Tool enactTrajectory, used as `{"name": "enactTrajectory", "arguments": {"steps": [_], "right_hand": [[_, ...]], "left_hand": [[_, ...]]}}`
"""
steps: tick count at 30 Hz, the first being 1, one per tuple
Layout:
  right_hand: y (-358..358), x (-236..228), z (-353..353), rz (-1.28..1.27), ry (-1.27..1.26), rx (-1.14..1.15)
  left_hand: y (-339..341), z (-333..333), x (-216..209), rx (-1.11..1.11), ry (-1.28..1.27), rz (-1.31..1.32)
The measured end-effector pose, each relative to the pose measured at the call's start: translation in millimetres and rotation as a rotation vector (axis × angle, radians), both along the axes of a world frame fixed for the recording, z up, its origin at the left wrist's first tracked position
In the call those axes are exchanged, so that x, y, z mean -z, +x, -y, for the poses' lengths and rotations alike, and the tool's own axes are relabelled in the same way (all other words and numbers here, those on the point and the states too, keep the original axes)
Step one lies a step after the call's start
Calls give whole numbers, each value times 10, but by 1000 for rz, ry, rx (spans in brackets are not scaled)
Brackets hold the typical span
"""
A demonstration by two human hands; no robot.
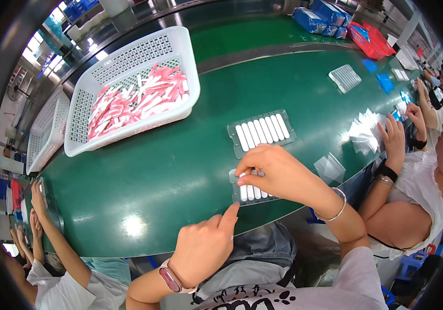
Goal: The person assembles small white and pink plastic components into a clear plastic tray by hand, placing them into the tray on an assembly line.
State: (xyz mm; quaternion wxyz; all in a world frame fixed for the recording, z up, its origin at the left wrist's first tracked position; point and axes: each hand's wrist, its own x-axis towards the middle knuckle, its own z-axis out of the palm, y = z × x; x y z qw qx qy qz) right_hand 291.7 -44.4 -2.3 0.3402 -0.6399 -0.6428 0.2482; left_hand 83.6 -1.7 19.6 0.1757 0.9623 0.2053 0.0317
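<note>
A clear plastic tray [235, 195] with several white sticks [250, 192] side by side lies near the table's front edge. Over it reaches my right hand [270, 168], thumb and forefinger pinched on the upper end of a white stick at the tray's left side; the hand hides part of the row. My left hand [206, 243] is just below, its forefinger stretched out to the tray's lower left corner and the other fingers curled, with nothing seen in it. Beyond my right hand is a second clear tray [238, 150], also holding a row of white sticks.
A white perforated basket [133, 129] of pink and white sticks stands at the far left, another basket [48, 129] beside it. To the right lie clear plastic sleeves [366, 133], an unfilled ridged tray [345, 78] and a red basket [370, 41]. Co-workers' hands [394, 138] work nearby.
</note>
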Motion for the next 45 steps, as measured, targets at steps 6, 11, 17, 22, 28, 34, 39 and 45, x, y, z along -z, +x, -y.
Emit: {"name": "enactTrajectory", "arguments": {"steps": [6, 11, 17, 22, 28, 34, 39, 45], "right_hand": [[13, -122, 16, 178, -80, 96], [129, -263, 332, 343, -57, 33], [160, -205, 517, 430, -86, -22], [-62, -188, 261, 424, 38, -140], [-283, -67, -546, 406, 236, -242], [8, -58, -664, 474, -10, -268], [546, -164, -381, 539, -73, -125], [2188, -385, -49, 1239, -365, 216]], "left_hand": [[93, -178, 18, 150, -33, -82], [156, -400, -126, 302, -8, -210], [80, -462, -89, 403, -108, -252], [-106, -850, -240, 309, -495, 106], [-565, -1496, 44, -327, -891, 817], [-579, -1572, 154, -491, -1010, 899], [-532, -1460, 81, -543, -1116, 992], [-593, -1588, 115, -654, -1635, 1072]]}}
